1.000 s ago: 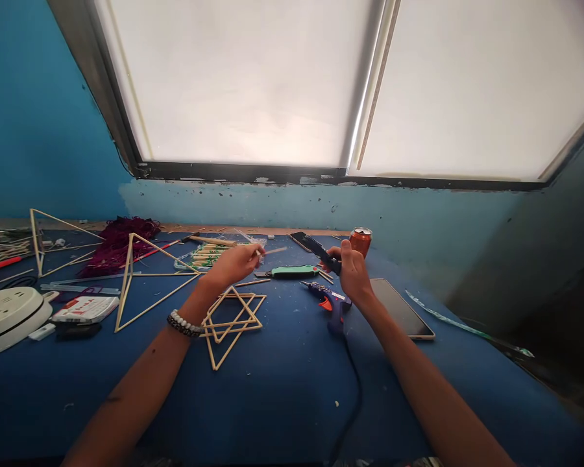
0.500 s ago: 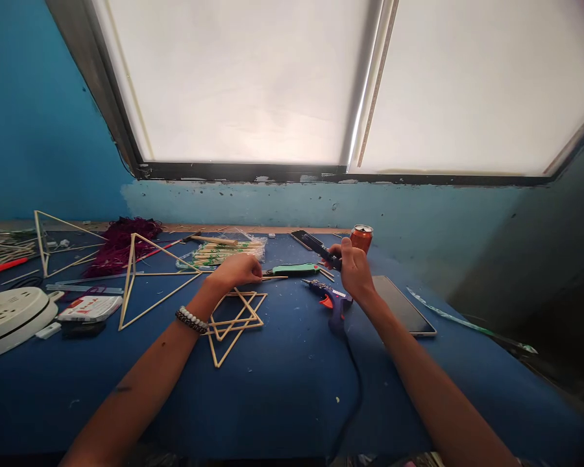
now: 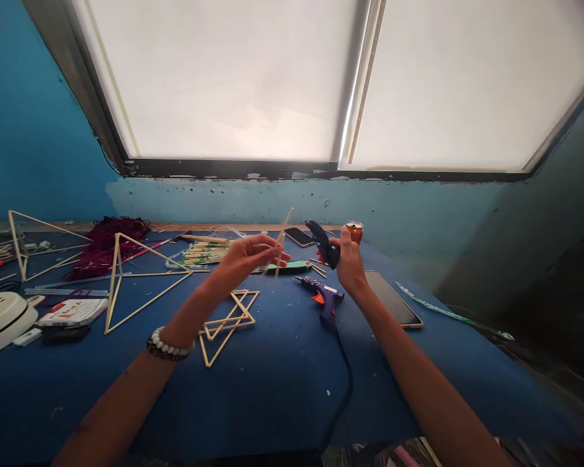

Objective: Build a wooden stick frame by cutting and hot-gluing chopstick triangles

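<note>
Left hand (image 3: 246, 259) half-closed, fingertips pinching thin wooden stick (image 3: 283, 243) upright. Right hand (image 3: 349, 264) curled firmly around dark plastic tool (image 3: 322, 243), kind unclear. Blue hot glue gun (image 3: 324, 299) with orange trigger lying unheld just below right hand. Green utility knife (image 3: 285, 266) just beyond left hand. Large triangular stick frame (image 3: 148, 285) and flat stack of stick triangles (image 3: 226, 324) on blue-covered table (image 3: 272, 402), left of both hands.
</note>
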Demonstrator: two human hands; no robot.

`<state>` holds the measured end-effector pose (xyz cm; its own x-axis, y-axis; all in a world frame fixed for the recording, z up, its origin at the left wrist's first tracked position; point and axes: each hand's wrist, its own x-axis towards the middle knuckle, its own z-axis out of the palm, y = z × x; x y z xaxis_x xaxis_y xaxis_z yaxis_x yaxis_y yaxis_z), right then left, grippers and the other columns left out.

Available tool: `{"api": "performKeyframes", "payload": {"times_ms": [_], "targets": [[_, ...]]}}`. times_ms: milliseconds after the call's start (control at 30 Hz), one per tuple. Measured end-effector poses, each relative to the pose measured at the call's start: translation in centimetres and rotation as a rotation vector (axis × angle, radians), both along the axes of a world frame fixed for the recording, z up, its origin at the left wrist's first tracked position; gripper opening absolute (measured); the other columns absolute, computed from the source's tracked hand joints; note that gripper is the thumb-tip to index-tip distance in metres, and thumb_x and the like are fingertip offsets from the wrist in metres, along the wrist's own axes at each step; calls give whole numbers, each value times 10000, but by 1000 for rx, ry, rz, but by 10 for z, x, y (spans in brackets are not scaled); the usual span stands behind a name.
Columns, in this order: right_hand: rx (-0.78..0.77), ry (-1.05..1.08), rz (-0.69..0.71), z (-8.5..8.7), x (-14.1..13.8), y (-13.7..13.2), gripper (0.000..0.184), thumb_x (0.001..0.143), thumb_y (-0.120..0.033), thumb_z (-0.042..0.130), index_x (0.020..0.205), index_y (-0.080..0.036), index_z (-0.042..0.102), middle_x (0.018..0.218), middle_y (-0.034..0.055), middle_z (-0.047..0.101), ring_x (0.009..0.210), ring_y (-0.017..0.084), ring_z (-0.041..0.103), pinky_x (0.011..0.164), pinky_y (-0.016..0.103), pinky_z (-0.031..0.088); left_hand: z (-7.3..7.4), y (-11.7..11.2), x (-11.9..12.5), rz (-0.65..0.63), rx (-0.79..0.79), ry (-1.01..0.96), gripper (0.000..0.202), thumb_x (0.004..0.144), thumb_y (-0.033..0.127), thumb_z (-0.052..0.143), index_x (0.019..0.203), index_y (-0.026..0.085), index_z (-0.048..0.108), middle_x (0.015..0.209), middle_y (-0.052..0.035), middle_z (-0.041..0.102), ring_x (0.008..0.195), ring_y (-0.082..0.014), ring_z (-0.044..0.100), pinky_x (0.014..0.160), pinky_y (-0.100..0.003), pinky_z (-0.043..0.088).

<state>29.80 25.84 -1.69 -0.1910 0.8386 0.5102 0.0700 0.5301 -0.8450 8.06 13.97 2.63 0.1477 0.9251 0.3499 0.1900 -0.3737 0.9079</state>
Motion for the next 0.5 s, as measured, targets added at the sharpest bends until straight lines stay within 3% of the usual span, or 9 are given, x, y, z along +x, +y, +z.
{"api": "performKeyframes", "payload": {"times_ms": [100,200,333,500], "targets": [[-73,91,121,-1,1,1,933,835,-926,100,678,-176,631,581,76,583,530,160,548,515,281,412,-24,-8,39,-27,-119,-213,373,846,489,744,973,155,634,1046,-107,773,936,-230,752,911,-394,556],[-136,123,212,-1,3,1,972,792,-962,76,720,-171,637,553,56,532,486,144,498,461,269,372,-44,-8,60,19,-231,-318,407,830,511,755,972,163,598,1087,-119,767,972,-244,752,939,-403,541],[-218,31,287,-1,5,1,983,778,-974,75,753,-175,646,542,46,519,459,146,491,437,274,366,-50,-6,62,61,-247,-306,436,829,532,750,983,171,561,1123,-128,753,1007,-246,745,948,-386,529],[-186,-71,231,1,1,-6,944,812,-951,99,688,-179,628,557,61,561,501,162,539,486,286,398,-55,-12,54,66,-190,-229,427,822,511,766,1007,170,587,1004,-87,750,994,-263,748,908,-374,545]]}}
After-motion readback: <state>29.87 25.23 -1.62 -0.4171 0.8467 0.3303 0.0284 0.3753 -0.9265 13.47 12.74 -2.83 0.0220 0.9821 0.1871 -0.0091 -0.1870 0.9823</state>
